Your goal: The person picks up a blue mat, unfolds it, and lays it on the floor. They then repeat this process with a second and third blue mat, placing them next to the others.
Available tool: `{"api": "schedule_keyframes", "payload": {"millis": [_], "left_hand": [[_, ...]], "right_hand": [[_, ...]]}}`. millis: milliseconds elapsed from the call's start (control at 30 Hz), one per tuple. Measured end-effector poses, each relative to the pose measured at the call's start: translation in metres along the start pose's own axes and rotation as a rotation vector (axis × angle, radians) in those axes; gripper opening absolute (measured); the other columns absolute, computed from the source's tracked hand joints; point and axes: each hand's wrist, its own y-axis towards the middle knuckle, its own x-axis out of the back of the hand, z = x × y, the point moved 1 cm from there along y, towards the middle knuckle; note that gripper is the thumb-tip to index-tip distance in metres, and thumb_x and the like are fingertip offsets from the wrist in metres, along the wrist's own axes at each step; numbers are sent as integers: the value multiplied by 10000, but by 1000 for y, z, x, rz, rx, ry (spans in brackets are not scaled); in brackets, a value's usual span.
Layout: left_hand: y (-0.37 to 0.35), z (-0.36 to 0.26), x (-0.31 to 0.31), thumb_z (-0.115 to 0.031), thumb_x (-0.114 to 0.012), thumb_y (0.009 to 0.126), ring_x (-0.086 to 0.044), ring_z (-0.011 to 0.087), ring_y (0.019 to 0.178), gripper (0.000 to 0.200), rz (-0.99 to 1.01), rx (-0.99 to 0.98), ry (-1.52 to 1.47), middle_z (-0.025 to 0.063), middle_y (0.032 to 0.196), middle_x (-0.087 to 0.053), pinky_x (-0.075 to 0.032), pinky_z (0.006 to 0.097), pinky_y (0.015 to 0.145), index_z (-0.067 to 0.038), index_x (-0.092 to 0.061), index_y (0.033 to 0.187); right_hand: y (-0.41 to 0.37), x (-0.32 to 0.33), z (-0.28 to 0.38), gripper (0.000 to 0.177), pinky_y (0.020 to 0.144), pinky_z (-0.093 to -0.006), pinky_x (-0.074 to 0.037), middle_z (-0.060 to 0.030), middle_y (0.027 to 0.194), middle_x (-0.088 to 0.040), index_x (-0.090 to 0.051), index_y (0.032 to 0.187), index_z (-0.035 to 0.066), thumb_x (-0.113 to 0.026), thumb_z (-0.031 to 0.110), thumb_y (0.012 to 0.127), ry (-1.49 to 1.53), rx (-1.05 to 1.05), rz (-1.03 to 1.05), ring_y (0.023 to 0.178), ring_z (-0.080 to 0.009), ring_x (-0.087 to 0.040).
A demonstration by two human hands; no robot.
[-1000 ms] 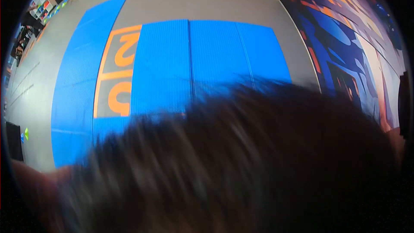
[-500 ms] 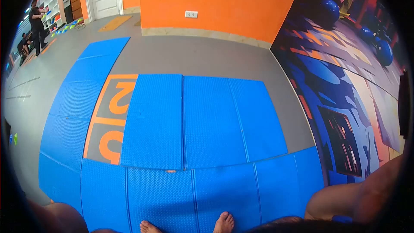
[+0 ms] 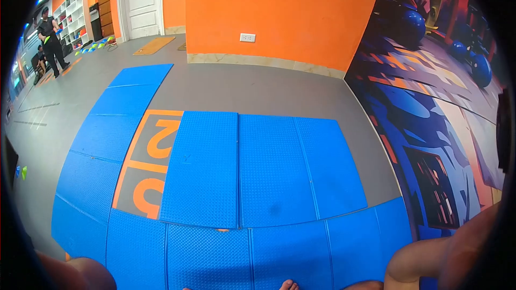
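Note:
Neither of my hands shows. A bare, bent limb (image 3: 422,258), seemingly my right arm, enters at the lower right. At the lower left another bare limb (image 3: 88,274) comes in, cut off by the dark lens edge. Below me lies a row of blue textured foam mats (image 3: 209,252), with the toes of a bare foot (image 3: 288,284) at the bottom edge. Farther forward, more blue mats (image 3: 274,172) lie side by side. Another strip of blue mats (image 3: 99,137) runs away on the left. Orange floor markings (image 3: 153,129) with numerals show between them.
An orange wall (image 3: 279,11) with a white outlet (image 3: 248,37) stands ahead. A printed mural wall (image 3: 430,102) rises on the right. At the far left a person (image 3: 51,43) in dark clothes stands near white shelves (image 3: 72,16); another person sits behind. Small colored cones (image 3: 91,48) lie nearby.
My view has tilted up, so the mats and wall sit lower in the picture and less of my feet shows. The standing person far left has turned slightly.

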Motion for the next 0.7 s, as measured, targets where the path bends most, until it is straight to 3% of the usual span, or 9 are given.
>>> {"api": "schedule_keyframes", "payload": {"millis": [467,700], "left_hand": [[9,-23,13,-322,-515,995,-533,279,1000,365,-175,-67,107,122,1093,-505,-445,380,881,-36,-505,1221],[18,-27,13,-316,-527,993,-536,272,977,350,-260,-113,124,112,1070,-505,-452,372,862,-43,-506,1211]], "right_hand": [[28,36,48,139,623,-235,-454,-27,848,-686,-661,853,71,-567,67,954,-21,432,-458,710,-124,-607],[39,45,69,163,600,-225,-452,-20,829,-687,-663,829,75,-563,59,956,-40,589,-538,688,-117,-604]]}}
